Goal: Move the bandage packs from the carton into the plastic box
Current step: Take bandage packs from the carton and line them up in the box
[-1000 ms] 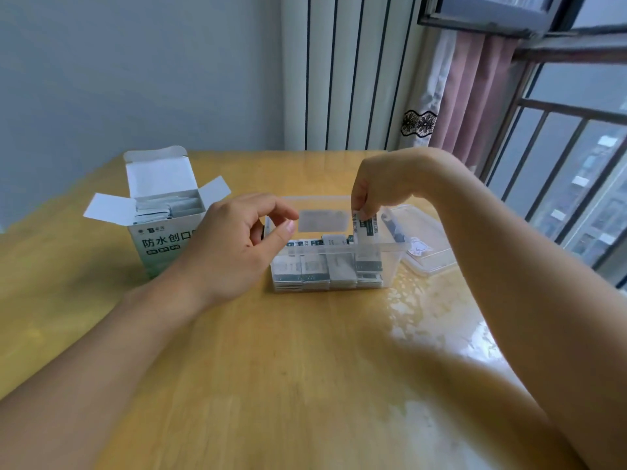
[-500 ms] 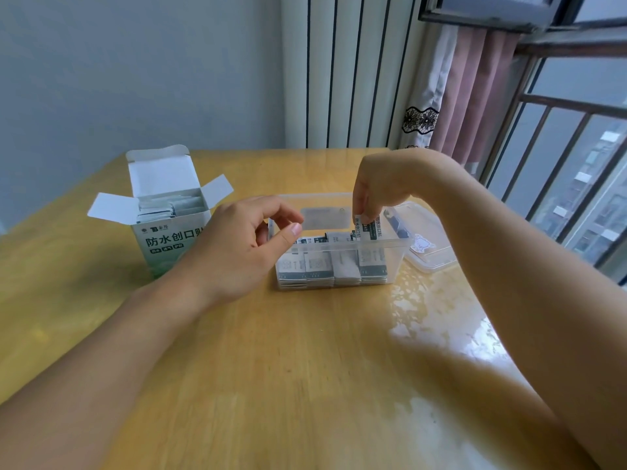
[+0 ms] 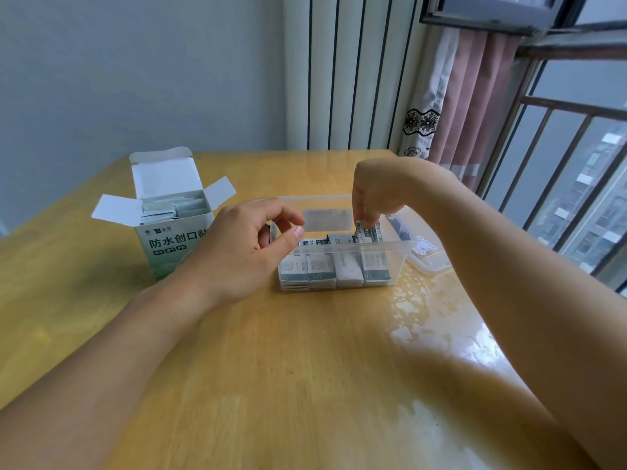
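An open white and green carton (image 3: 176, 245) stands at the table's left, with several bandage packs (image 3: 169, 210) upright inside. A clear plastic box (image 3: 397, 262) sits at the middle, several packs standing in rows along its front. My right hand (image 3: 376, 195) reaches down over the box's right end and pinches one bandage pack (image 3: 371, 232), which stands partly inside the box. My left hand (image 3: 247, 249) hovers at the box's left end, thumb and fingers curled and apart, holding nothing.
The box's clear lid (image 3: 427, 252) with a small sticker lies on the table just right of the box. The wooden table (image 3: 305, 368) has a glossy wet-looking patch at the right. A window with bars is at the far right.
My right hand has lowered the pinched pack slightly further into the box's right end. My left hand has stayed by the box's left end.
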Demonstrator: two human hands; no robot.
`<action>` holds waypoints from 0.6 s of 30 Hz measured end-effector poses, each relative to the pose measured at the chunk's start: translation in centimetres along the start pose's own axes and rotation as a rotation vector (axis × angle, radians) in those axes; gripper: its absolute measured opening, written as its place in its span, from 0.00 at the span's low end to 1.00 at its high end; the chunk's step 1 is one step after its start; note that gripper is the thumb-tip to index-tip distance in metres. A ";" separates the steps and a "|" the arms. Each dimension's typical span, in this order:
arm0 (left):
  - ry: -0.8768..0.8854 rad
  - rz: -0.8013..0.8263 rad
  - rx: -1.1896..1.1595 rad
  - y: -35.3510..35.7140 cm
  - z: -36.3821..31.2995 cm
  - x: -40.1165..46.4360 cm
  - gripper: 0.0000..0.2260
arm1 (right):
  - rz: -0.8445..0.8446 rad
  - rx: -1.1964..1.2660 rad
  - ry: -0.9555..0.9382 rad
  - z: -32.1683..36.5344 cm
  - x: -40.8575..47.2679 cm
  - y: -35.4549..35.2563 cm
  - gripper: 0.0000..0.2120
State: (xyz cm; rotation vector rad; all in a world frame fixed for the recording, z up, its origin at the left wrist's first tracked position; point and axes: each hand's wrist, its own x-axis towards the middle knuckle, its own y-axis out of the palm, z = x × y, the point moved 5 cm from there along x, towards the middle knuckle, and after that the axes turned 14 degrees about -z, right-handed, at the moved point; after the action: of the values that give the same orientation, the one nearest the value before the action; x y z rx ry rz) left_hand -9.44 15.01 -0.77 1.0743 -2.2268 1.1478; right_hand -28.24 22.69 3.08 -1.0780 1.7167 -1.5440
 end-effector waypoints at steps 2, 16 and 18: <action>0.000 -0.003 0.000 0.0 0.0 0.0 0.04 | 0.009 -0.014 0.000 0.2 0.0 0.1 0.12; 0.008 -0.008 -0.008 -0.1 0.0 0.1 0.04 | -0.028 -0.048 0.020 0.8 0.6 1.3 0.19; 0.003 -0.007 -0.008 -0.1 0.0 0.0 0.04 | -0.026 -0.052 0.036 0.8 0.5 1.4 0.18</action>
State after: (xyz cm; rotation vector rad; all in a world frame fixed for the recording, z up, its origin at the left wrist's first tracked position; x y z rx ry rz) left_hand -9.39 14.94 -0.74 1.0753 -2.2218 1.1358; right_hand -28.07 21.86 1.58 -1.1083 1.7822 -1.5509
